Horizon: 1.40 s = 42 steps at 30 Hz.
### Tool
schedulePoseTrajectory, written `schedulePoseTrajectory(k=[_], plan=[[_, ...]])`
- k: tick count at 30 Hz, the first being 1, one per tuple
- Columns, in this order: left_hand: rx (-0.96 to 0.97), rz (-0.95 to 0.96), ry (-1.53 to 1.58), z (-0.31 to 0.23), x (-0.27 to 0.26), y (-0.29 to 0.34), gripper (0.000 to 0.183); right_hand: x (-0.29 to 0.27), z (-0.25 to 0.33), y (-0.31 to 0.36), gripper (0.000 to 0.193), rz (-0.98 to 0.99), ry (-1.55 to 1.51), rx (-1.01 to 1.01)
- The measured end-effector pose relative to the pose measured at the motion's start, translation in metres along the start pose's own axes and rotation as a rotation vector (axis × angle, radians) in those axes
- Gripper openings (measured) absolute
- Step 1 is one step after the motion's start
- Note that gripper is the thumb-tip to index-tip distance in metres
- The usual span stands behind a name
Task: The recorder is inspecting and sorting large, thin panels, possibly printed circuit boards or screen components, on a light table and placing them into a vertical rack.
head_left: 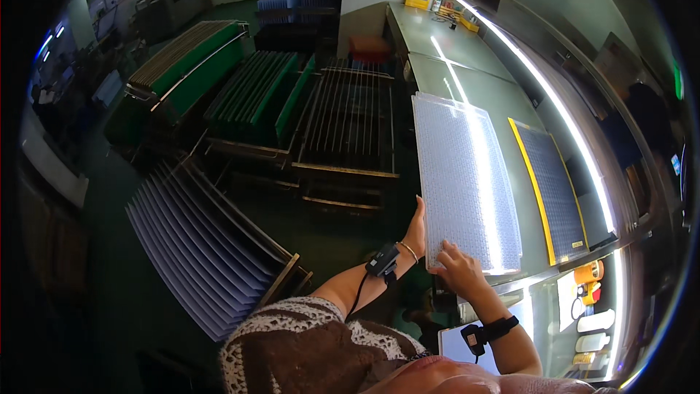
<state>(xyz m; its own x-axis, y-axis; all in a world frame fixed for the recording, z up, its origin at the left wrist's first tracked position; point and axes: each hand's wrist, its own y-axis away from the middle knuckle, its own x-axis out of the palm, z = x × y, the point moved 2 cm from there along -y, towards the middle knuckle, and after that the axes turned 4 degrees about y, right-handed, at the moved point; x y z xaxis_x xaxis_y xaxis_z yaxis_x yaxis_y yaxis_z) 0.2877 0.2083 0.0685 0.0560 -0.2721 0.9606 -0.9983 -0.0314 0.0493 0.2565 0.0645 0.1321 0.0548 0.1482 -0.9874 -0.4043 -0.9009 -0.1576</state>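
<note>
Honestly, can't read any text anywhere in this one. Closest thing is a tiny pale-yellow label on the lower corner of the dark panel (550, 193) with the yellow edging, way too small to make out. The little bottle (437, 3) at the far end of the bench (430, 67) might have a label, but it's just a blur. Green glow (678, 82) far right could be a sign, can't tell.
</note>
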Motion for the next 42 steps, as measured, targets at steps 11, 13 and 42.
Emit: schedulePoseTrajectory(k=[11, 13, 42], plan=[[-0.165, -0.113, -0.127, -0.038, -0.005, -0.033, 0.067, -0.076, -0.065, -0.006, 0.015, -0.536, -0.754, 0.567], [-0.204, -0.167, -0.209, -0.057, -0.017, -0.061, 0.056, -0.096, -0.096, 0.002, 0.018, -0.489, -0.633, 0.585], [-0.809, 0.220, -0.195, 0.003, 0.058, -0.040, 0.093, -0.181, 0.176, 0.391, 0.024, -1.043, -0.486, 1.463]])
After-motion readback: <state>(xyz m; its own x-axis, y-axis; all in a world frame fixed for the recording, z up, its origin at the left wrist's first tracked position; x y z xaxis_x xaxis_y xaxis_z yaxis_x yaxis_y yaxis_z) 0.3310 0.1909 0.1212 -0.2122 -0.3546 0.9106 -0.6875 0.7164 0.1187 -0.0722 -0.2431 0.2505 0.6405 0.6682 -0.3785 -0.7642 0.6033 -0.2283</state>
